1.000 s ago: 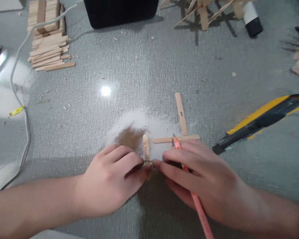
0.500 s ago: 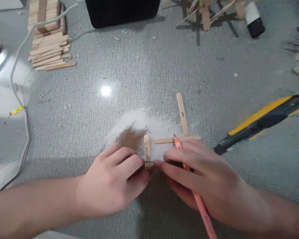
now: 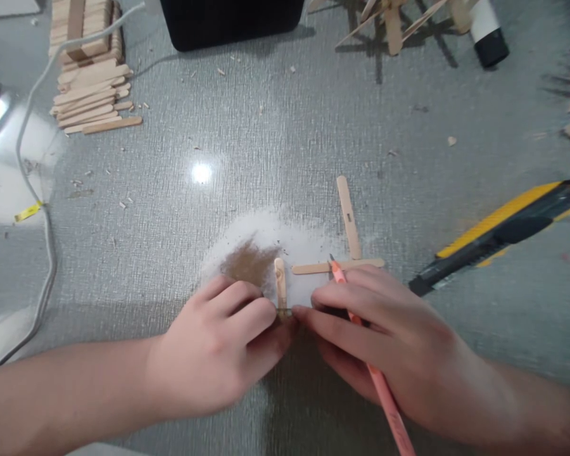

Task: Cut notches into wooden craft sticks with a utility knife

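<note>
My left hand [image 3: 228, 345] is closed, its fingertips pinched at the near end of a short wooden craft stick [image 3: 280, 278]. Across that end runs a thin, dark-edged strip [image 3: 284, 311], mostly covered by fingers; its kind is unclear. From the other side, my right hand [image 3: 394, 345] reaches with a fingertip to the strip. A pink pencil [image 3: 382, 386] is tucked between the right hand's fingers, tip pointing away from me. Just beyond that hand, a craft stick [image 3: 311, 268] lies crosswise, and a second stick [image 3: 348, 218] with a small dark mark meets it.
White and brown powder [image 3: 247, 263] is spread on the grey table. A yellow and black utility knife [image 3: 503, 231] lies right. Stacked craft sticks [image 3: 90, 95] and a cable [image 3: 50, 234] are left. At the back are a black object [image 3: 232, 22], a stick structure [image 3: 393, 28] and a white-and-black object [image 3: 488, 38].
Both hands keep almost the same position and grip. The view has shifted very slightly; the sticks near the hands have not visibly moved.
</note>
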Demonstrator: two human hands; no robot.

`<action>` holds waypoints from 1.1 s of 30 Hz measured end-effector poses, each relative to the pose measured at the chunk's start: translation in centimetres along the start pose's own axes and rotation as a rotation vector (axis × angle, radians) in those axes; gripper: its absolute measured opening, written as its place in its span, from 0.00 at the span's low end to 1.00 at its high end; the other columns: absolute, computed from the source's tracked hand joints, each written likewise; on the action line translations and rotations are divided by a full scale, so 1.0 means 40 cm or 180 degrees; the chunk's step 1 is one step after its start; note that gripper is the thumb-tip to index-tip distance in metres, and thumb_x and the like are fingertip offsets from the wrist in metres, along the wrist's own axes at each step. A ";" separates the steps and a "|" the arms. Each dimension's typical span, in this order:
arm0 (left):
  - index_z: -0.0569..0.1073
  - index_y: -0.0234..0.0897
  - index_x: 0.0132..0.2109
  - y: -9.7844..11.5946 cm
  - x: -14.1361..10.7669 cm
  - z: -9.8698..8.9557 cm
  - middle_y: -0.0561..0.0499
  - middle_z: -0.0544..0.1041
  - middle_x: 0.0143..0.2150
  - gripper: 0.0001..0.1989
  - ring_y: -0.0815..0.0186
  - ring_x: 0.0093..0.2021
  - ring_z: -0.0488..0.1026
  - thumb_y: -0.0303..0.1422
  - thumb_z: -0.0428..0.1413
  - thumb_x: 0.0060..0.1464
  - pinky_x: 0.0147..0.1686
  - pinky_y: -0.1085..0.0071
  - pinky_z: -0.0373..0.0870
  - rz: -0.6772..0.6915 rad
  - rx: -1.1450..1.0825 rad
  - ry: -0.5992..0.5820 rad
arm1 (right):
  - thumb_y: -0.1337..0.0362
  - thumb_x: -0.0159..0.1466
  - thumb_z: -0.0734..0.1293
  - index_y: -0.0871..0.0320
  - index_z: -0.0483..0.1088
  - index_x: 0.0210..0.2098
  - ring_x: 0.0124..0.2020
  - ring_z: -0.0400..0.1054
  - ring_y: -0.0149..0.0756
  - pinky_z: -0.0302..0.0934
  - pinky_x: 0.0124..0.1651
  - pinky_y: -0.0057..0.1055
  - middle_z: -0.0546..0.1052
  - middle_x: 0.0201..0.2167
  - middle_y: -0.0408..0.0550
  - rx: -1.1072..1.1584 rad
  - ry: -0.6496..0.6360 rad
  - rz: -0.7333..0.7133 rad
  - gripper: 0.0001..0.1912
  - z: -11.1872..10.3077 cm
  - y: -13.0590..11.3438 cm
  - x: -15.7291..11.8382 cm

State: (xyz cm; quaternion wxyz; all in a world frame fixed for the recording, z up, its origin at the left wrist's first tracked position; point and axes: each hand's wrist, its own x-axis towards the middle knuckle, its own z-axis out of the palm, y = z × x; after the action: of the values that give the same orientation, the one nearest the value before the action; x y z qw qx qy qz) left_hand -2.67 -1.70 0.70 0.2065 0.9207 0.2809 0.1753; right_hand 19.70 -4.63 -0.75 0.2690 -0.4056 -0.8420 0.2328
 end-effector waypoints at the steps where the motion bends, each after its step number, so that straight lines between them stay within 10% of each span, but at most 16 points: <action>1: 0.72 0.33 0.30 0.000 0.001 0.000 0.54 0.73 0.30 0.10 0.68 0.33 0.70 0.25 0.57 0.62 0.32 0.68 0.68 -0.0058 -0.0038 -0.0015 | 0.77 0.64 0.63 0.60 0.74 0.31 0.33 0.63 0.37 0.57 0.38 0.38 0.72 0.28 0.49 0.0009 -0.0004 0.0015 0.10 0.000 0.000 0.001; 13: 0.73 0.32 0.35 0.006 0.009 -0.002 0.54 0.73 0.29 0.06 0.68 0.30 0.68 0.26 0.55 0.63 0.30 0.67 0.65 -0.0513 -0.0434 -0.0079 | 0.76 0.66 0.56 0.54 0.69 0.46 0.49 0.71 0.36 0.67 0.49 0.32 0.73 0.49 0.50 0.0809 0.0363 0.0474 0.16 -0.040 -0.005 -0.007; 18: 0.73 0.33 0.35 0.007 0.005 -0.003 0.54 0.73 0.30 0.05 0.68 0.31 0.68 0.26 0.56 0.62 0.32 0.67 0.65 -0.0562 -0.0451 -0.0086 | 0.73 0.67 0.57 0.53 0.66 0.35 0.37 0.71 0.33 0.67 0.35 0.30 0.73 0.36 0.46 0.1729 0.0167 0.0876 0.11 -0.043 0.000 0.014; 33: 0.72 0.34 0.32 0.007 0.020 -0.011 0.54 0.74 0.30 0.13 0.69 0.31 0.70 0.29 0.51 0.67 0.31 0.70 0.65 -0.0486 -0.0276 -0.0041 | 0.75 0.58 0.65 0.54 0.56 0.27 0.22 0.63 0.23 0.58 0.24 0.22 0.71 0.24 0.37 0.1173 0.0321 0.0858 0.13 -0.012 -0.009 0.039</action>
State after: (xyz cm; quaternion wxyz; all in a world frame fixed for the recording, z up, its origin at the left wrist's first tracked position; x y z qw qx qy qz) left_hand -2.12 -1.32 1.37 0.2607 0.8879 0.3411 0.1650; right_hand 18.99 -3.48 0.22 0.3467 -0.4695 -0.7090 0.3958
